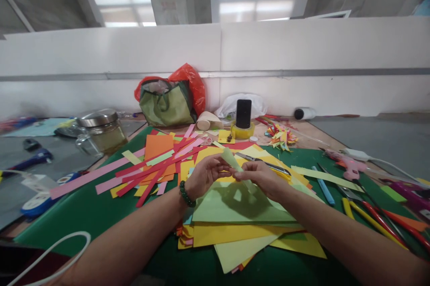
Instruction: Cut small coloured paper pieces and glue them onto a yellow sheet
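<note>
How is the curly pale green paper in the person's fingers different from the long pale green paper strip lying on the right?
The curly pale green paper is held up by the left hand and right hand, but the long pale green paper strip lies unheld. The curly paper is bent round, while the strip looks straight. Both are pale green.

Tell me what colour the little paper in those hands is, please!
The little paper is pale yellowish green; it shows in the head view.
</note>
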`<state>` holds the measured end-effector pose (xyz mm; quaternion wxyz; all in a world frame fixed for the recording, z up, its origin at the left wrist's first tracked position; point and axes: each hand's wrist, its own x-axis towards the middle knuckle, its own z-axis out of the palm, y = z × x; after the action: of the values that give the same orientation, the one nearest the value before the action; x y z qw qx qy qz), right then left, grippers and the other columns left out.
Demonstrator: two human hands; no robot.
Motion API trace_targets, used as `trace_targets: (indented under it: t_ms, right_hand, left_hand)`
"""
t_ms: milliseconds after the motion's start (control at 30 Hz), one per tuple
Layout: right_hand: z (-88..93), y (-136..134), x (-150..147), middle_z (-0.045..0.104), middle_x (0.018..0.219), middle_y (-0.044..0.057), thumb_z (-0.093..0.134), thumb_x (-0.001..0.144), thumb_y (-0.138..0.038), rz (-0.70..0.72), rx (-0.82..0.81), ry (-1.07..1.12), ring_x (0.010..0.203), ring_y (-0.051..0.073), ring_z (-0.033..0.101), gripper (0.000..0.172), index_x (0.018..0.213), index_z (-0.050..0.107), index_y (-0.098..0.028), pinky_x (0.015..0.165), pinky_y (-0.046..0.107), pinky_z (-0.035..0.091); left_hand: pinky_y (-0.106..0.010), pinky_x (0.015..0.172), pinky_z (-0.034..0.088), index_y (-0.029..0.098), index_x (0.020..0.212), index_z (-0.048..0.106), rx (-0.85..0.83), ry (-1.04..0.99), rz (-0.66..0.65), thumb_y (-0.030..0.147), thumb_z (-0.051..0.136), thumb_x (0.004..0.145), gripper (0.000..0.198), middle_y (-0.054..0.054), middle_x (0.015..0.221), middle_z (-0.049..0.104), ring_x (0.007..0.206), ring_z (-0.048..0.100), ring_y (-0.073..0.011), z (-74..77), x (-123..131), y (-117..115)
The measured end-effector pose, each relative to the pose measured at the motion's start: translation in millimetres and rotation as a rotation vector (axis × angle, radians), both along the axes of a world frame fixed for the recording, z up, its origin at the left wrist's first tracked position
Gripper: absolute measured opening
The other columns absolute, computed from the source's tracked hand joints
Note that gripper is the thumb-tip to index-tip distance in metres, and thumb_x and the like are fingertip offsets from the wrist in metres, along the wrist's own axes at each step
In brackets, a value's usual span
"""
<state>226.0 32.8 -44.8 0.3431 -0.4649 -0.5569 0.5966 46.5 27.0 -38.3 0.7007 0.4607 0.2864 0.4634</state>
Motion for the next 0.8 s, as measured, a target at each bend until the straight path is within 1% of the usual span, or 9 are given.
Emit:
trace_targets:
  t_ms: [67,133,233,333,433,500,567,667,800]
  right_hand:
    - [0.8,-0.6,-0.3,0.053,0.052,-0.003,0.078,0.048,-0.040,0.009,-0.020,0.026,0.047,0.008,0.039,0.035,0.054,0.052,-0.018,0.047,0.024,0.024]
    - [0.7,-0.6,-0.7,0.052,0.051,-0.004,0.077,0.049,-0.038,0.011,-0.013,0.021,0.047,0.008,0.038,0.034,0.053,0.050,-0.018,0.047,0.024,0.023]
    - [-0.9,0.0,-1.1,0.045,0.048,-0.006,0.076,0.051,-0.038,0.029,0.032,-0.012,0.047,0.007,0.033,0.036,0.051,0.047,-0.018,0.048,0.024,0.020]
    - [-1.7,-0.5,-1.2,0.040,0.049,-0.008,0.077,0.053,-0.042,0.071,0.115,-0.038,0.050,0.007,0.033,0.040,0.052,0.045,-0.018,0.051,0.024,0.022]
    - [0.5,-3.2,-2.1,0.050,0.058,-0.005,0.076,0.057,-0.047,0.078,0.196,-0.017,0.056,0.010,0.044,0.041,0.063,0.048,-0.019,0.054,0.024,0.028]
    - [2.5,-5.4,-3.4,0.060,0.067,-0.002,0.075,0.060,-0.052,0.079,0.195,0.031,0.064,0.014,0.054,0.043,0.074,0.051,-0.019,0.059,0.026,0.036]
    - [3.7,-6.9,-4.9,0.065,0.072,0.001,0.073,0.062,-0.057,0.117,0.189,0.053,0.070,0.016,0.060,0.045,0.079,0.054,-0.019,0.065,0.028,0.041]
    - [2.6,-7.4,-5.7,0.065,0.068,0.003,0.069,0.065,-0.061,0.187,0.250,0.004,0.066,0.015,0.058,0.046,0.068,0.061,-0.016,0.065,0.029,0.042]
    - [-0.7,-7.4,-4.2,0.059,0.056,0.000,0.068,0.064,-0.063,0.174,0.240,-0.059,0.052,0.011,0.049,0.050,0.054,0.054,-0.017,0.051,0.025,0.035]
  left_hand:
    - [-0.033,0.075,0.050,0.013,0.081,0.067,0.009,0.012,0.009,0.025,0.062,0.060,0.024,-0.007,0.079,0.068,0.078,0.065,-0.0205,0.0,0.3,0.8]
    - [-0.029,0.071,0.050,0.014,0.080,0.067,0.027,0.101,0.072,0.029,0.070,0.062,0.023,-0.005,0.076,0.067,0.073,0.064,-0.0168,1.0,2.2,0.2]
    - [-0.026,0.067,0.049,0.013,0.076,0.067,0.028,0.229,0.186,0.043,0.077,0.063,0.034,-0.002,0.066,0.064,0.064,0.061,-0.0124,1.9,5.6,-1.1]
    - [-0.025,0.064,0.049,0.013,0.067,0.065,0.019,0.283,0.241,0.051,0.080,0.057,0.042,-0.002,0.059,0.064,0.058,0.059,-0.0111,1.2,6.9,-1.1]
    - [-0.024,0.061,0.048,0.013,0.058,0.061,0.039,0.312,0.252,0.055,0.079,0.055,0.045,-0.001,0.053,0.061,0.054,0.059,-0.0107,0.6,7.5,-1.4]
    - [-0.023,0.059,0.048,0.014,0.054,0.059,0.070,0.341,0.239,0.056,0.078,0.056,0.046,-0.001,0.051,0.060,0.053,0.058,-0.0110,0.7,8.5,-2.9]
    - [-0.024,0.057,0.046,0.014,0.053,0.060,0.103,0.371,0.209,0.056,0.076,0.058,0.045,-0.001,0.051,0.059,0.052,0.058,-0.0116,1.0,9.8,-5.1]
    - [-0.024,0.054,0.043,0.013,0.052,0.059,0.159,0.396,0.189,0.054,0.072,0.064,0.044,-0.001,0.049,0.057,0.050,0.055,-0.0113,1.5,11.2,-7.6]
    - [-0.022,0.050,0.040,0.013,0.051,0.059,0.180,0.381,0.256,0.051,0.075,0.062,0.042,0.001,0.046,0.053,0.047,0.048,-0.0081,1.7,11.3,-7.3]
